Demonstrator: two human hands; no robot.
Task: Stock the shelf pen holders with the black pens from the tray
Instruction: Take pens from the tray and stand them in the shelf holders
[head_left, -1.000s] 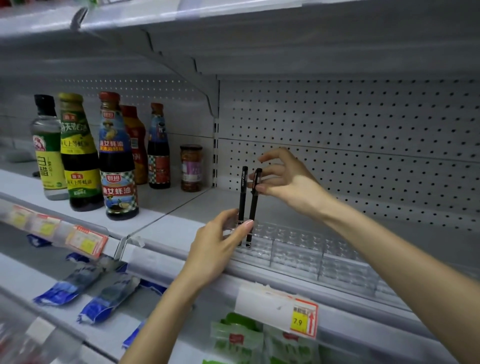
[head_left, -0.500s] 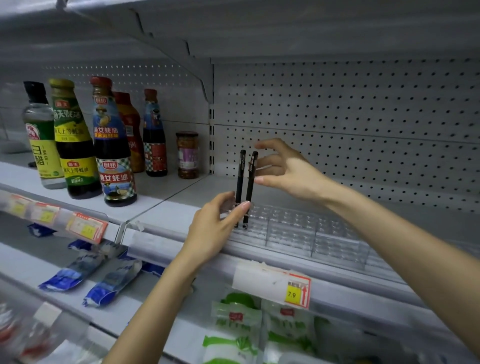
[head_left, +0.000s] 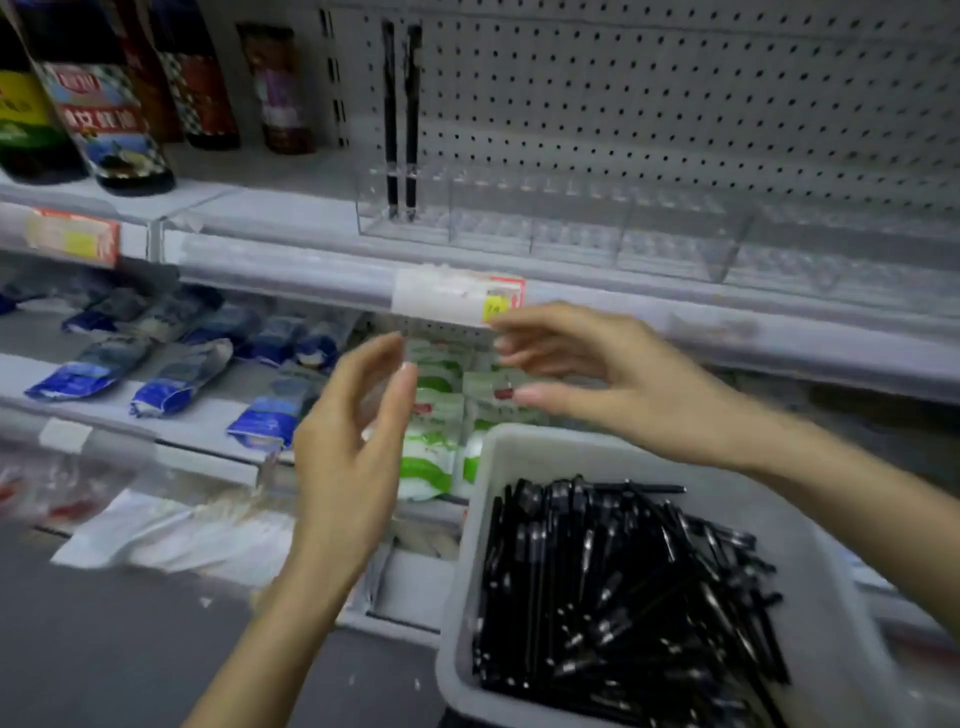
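Pens (head_left: 623, 587) lie heaped, black, in the tray (head_left: 524, 441) at lower right. Two pens (head_left: 400, 119) stand upright at the left end of the clear holder (head_left: 571, 218), upper centre. The left hand (head_left: 348, 457) and right hand (head_left: 613, 379) hover mid-frame, fingers spread, empty.

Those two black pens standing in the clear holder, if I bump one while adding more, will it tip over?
Probably only lean: the two black pens stand upright with their lower ends inside the clear holder, whose walls should catch them. Most of each pen rises above its rim, so a knock could tilt one. They look slim and rigid, likely light.
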